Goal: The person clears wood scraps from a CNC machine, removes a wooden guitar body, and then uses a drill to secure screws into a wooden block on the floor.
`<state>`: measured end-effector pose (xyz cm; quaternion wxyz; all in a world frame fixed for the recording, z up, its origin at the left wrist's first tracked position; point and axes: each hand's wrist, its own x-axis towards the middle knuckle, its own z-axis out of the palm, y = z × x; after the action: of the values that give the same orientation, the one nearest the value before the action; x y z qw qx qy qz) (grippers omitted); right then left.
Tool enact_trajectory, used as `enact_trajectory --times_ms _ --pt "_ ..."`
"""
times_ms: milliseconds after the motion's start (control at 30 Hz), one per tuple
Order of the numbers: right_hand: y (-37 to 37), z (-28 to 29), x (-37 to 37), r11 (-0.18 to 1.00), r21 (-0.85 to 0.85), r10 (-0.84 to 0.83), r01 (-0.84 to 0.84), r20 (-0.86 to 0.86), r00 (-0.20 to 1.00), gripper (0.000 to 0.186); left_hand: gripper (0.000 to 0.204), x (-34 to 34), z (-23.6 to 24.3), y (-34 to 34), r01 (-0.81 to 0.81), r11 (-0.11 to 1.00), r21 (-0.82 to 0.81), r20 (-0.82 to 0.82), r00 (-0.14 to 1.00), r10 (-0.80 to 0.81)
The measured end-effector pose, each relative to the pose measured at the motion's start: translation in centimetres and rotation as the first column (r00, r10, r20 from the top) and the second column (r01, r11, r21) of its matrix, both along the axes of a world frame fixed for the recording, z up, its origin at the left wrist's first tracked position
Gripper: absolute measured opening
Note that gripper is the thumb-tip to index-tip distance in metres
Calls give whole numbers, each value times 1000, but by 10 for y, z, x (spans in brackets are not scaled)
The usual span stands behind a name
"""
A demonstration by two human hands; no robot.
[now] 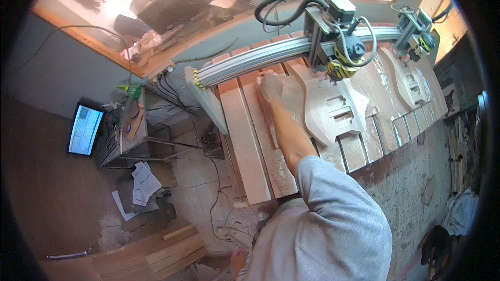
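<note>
My right hand reaches onto the slatted, dust-covered machine bed, just below the aluminium gantry rail, with fingers curled; what they hold is too small to make out. Beside it, to the right, lies a pale guitar-body-shaped wooden piece with cut pockets, under a spindle head with yellow-black striping. A second shaped piece lies farther right under another head. Low at the picture's centre, my left hand shows partly beside my body, fingers curled, their contents hidden.
A lit screen and keyboard stand on a stand at the left, with cables running down to the tiled floor. Papers lie below. Wooden boards are at lower left, dark cloth at lower right. A window is behind the machine.
</note>
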<state>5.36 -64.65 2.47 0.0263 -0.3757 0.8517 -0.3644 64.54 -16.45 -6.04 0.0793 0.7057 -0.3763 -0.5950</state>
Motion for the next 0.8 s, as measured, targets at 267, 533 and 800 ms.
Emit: enact_trajectory --times_ms 267,533,800 --pt "-30 -16 -2 995 70 65 -64 -10 998 24 26 -11 -27 -3 163 986 41 220 961 -168" --pt "27 70 -10 850 64 512 -523 136 848 27 26 -9 -49 23 187 981 -43 282 945 -168" --pt "7 37 -50 801 225 571 -554 -11 821 23 28 -57 10 -8 -13 997 77 229 973 -5"
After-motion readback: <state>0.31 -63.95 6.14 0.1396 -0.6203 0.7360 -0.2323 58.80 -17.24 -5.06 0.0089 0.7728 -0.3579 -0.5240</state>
